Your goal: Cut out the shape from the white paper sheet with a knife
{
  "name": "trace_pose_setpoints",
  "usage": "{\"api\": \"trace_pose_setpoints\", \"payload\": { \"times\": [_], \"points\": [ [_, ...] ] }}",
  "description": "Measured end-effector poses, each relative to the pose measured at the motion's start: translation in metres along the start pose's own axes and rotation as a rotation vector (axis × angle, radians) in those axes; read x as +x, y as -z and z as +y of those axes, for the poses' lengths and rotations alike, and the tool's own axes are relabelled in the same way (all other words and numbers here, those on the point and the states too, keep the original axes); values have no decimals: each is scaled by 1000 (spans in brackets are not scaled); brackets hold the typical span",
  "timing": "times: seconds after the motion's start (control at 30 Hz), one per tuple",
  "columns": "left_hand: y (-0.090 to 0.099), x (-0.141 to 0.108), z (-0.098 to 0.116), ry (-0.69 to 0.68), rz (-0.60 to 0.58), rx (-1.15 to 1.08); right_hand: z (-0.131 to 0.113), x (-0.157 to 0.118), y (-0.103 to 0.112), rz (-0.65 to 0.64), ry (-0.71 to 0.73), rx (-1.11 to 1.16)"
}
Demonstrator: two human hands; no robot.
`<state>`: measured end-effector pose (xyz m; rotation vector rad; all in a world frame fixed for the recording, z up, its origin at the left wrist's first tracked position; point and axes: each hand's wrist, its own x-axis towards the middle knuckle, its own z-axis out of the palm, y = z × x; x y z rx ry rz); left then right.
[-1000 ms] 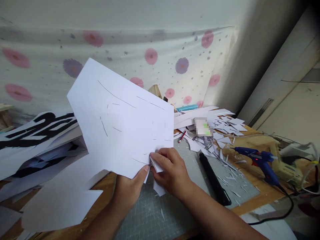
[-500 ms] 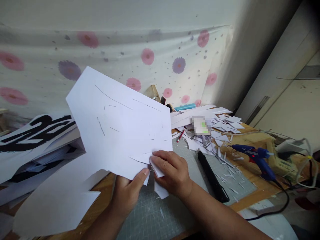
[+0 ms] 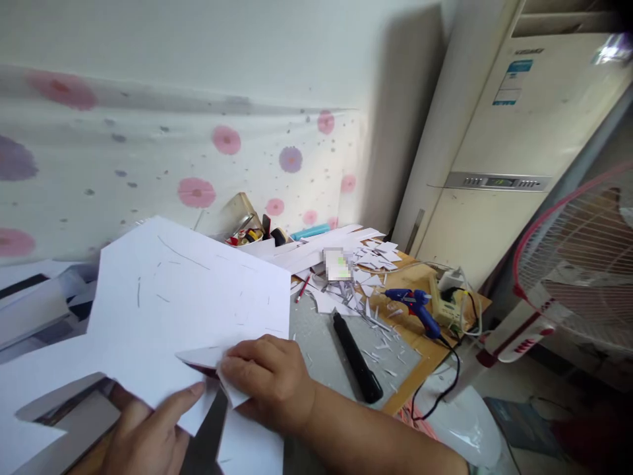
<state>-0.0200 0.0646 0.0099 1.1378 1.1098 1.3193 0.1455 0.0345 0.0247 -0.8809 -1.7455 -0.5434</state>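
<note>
My left hand [image 3: 148, 435] grips the lower edge of the big white sheet [image 3: 188, 310], thumb on top; my right hand [image 3: 270, 379] pinches a small paper scrap [image 3: 232, 394] beside it; beyond lies a black knife [image 3: 357, 357] on the grey mat [image 3: 321, 343]; further off, a blue glue gun [image 3: 415, 307] among paper offcuts [image 3: 370, 257].

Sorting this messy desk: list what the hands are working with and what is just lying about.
In hand:
large white paper sheet with pencil lines, pinched by left hand and right hand
small white paper piece, in right hand

Lying about:
black utility knife
blue glue gun
white paper scraps
red pencil
</note>
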Motion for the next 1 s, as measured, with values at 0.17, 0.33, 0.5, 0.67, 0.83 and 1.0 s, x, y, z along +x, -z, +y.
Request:
{"api": "trace_pose_setpoints", "payload": {
  "times": [0.17,0.33,0.5,0.67,0.83,1.0],
  "points": [
    [-11,-3,3,53,-32,-119,6,4,12,115,35,40],
    [-15,-9,11,28,-93,-130,9,23,23,49,127,69],
    [-12,-9,19,8,-167,-92,12,52,47,93,-1,128],
    [-8,-9,26,-12,-164,-108,30,41,69,-86,-341,180],
    [-4,-10,38,-29,-99,-138,46,-1,75,-496,-553,-13],
    [4,-6,53,-110,38,-152,85,-15,97,-504,-632,-39]
  ]
}}
